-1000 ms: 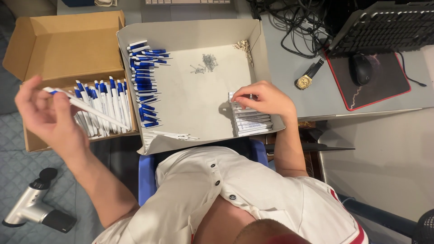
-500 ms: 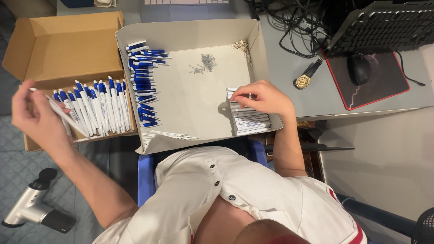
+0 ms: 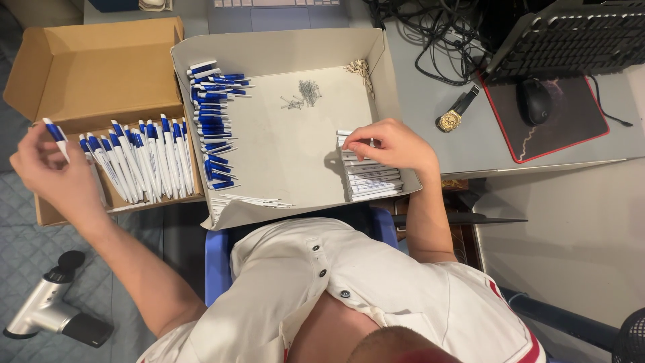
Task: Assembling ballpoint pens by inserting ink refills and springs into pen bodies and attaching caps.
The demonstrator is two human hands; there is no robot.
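Far left of the grey tray (image 3: 282,50), the left hand (image 3: 50,176) is raised and closed around 1 white pen with a blue tip (image 3: 56,136), the tip pointing up. Just left of the tray stands a brown cardboard box (image 3: 94,64) holding a row of finished white-and-blue pens (image 3: 138,161). Below it, on the floor, lies a silver massage gun (image 3: 50,310). Inside the tray, blue pen parts (image 3: 213,114) line its left wall, small metal springs (image 3: 302,94) lie near its back, and white pen barrels (image 3: 369,178) are stacked at its right wall. The right hand (image 3: 393,144) rests on that stack, fingers pinched narrowly on the top barrel. Right of the tray lie a gold wristwatch (image 3: 451,117) and a black mouse (image 3: 536,101).
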